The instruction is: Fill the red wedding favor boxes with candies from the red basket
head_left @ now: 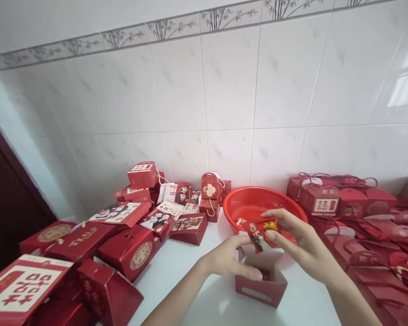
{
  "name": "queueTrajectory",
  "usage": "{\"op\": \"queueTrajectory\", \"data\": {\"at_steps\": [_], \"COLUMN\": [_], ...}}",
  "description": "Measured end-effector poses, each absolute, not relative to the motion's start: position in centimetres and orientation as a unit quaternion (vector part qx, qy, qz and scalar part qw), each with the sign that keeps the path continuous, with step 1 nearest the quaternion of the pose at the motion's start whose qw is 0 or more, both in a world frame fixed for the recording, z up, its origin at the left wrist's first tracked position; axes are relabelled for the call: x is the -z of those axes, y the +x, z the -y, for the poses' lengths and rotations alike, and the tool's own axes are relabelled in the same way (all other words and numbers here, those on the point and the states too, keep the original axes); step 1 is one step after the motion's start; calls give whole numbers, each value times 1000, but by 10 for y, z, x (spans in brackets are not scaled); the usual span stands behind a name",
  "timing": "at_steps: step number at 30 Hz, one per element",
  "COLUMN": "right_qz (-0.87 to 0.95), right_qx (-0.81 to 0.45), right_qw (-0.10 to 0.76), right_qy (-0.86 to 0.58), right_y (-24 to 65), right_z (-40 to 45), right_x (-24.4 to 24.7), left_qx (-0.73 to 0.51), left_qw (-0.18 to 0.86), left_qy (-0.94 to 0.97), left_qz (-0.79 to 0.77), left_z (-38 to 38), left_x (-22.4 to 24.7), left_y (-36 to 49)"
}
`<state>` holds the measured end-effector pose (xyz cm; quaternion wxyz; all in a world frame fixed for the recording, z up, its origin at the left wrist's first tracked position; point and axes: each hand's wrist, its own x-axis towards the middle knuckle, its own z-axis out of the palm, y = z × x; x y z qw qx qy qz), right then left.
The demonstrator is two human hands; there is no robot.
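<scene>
My left hand (227,258) is closed on the near left wall of an open red gift box (261,290), thumb over its edge. The box stands upright on the white table (190,280), and a little of something dark red shows inside. Above its opening, my right hand (297,244) pinches small red-and-gold wrapped candies (271,226) between thumb and fingers. Just behind both hands is a red plastic basket (231,199); more wrapped pieces appear near its front edge, partly hidden by my hands.
Folded red gift boxes (132,253) pile up on the left, with smaller boxes (190,226) toward the wall. More red boxes with cord handles (352,203) fill the right side. A tiled wall (227,90) rises behind the table.
</scene>
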<state>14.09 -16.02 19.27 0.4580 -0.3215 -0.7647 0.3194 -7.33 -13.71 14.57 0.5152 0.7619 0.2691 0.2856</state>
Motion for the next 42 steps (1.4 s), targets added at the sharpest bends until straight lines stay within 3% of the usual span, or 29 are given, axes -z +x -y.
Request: {"op": "queueTrajectory", "data": {"at_steps": [19,28,42], "right_qz": [731,727,685], "right_qx": [-328,-315,-411], "right_qw": [491,500,513], "right_qy": [-342,-351,-315], "right_y": [128,130,135], "right_z": [150,152,148], "right_x": [-191,-191,-188], "left_qx": [-399,-420,-427], "left_qw": [392,389,379], "left_qy": [783,768,765], "left_qz": [-273,-288,-298], "left_z": [141,144,145], "left_x": [-156,-160,-165], "left_y": [-69,-71,-79]}}
